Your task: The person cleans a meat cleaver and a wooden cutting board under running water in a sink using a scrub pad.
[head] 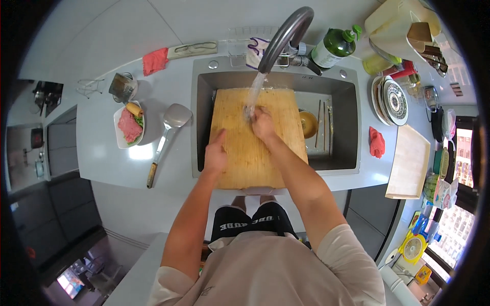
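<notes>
A wooden cutting board (245,153) lies over the left part of the stainless steel sink (346,126), its near edge reaching past the counter's front. Water runs from the curved faucet (285,38) onto the board. In the stream is my right hand (263,121), its fingers bent and blurred; whether it holds something small cannot be told. My left hand (216,155) is at the board's left side, thumb raised, with no object visible in it. A yellow bowl (308,124) and several chopsticks (325,126) lie in the sink, right of the board.
Left of the sink are a metal spatula (177,116) and a white dish (121,141) with ground meat and greens. Stacked plates (394,101), a red cloth (377,142) and a wooden tray (409,164) are at right. A green pump bottle (337,46) stands behind the sink.
</notes>
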A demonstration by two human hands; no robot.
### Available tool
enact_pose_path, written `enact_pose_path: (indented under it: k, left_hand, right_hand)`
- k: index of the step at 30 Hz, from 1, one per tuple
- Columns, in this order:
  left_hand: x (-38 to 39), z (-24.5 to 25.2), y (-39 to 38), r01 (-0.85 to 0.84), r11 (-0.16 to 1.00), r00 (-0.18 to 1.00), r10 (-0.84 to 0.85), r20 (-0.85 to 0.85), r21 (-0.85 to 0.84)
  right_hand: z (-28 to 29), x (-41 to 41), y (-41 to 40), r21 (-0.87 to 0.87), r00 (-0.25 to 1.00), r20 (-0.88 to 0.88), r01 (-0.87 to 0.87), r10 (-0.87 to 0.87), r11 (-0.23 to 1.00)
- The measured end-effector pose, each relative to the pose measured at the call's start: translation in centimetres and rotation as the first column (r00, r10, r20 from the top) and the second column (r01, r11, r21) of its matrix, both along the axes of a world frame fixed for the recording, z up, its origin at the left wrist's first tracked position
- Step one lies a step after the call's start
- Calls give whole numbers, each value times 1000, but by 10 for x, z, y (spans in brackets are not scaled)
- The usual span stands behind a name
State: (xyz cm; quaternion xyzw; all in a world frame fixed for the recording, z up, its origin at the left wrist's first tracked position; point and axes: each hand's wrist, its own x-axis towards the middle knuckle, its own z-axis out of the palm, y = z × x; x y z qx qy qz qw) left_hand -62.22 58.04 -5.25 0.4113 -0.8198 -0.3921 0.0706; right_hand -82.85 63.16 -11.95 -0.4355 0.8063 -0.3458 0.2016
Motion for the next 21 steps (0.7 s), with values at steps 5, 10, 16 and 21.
enact_pose_path:
  k: [5, 10, 16, 21]
  left_hand:
    - [14, -37, -7, -285, 884, 838, 418, -353, 369]
    - [21, -41, -10, -313, 863, 762, 477, -438, 397]
    - [-5, -28, -2, -284, 901, 795, 412, -445, 327]
    - [16, -15, -5, -344, 935, 931, 326, -166, -88]
  right_hand:
    - [21, 61, 30, -185, 877, 77, -455, 474, 871]
    - [66, 91, 61, -272, 751, -32, -641, 659, 718]
    - [20, -2, 20, 261, 920, -263, -223, 292, 939]
    - [67, 86, 41, 43, 777, -145, -614, 613, 788]
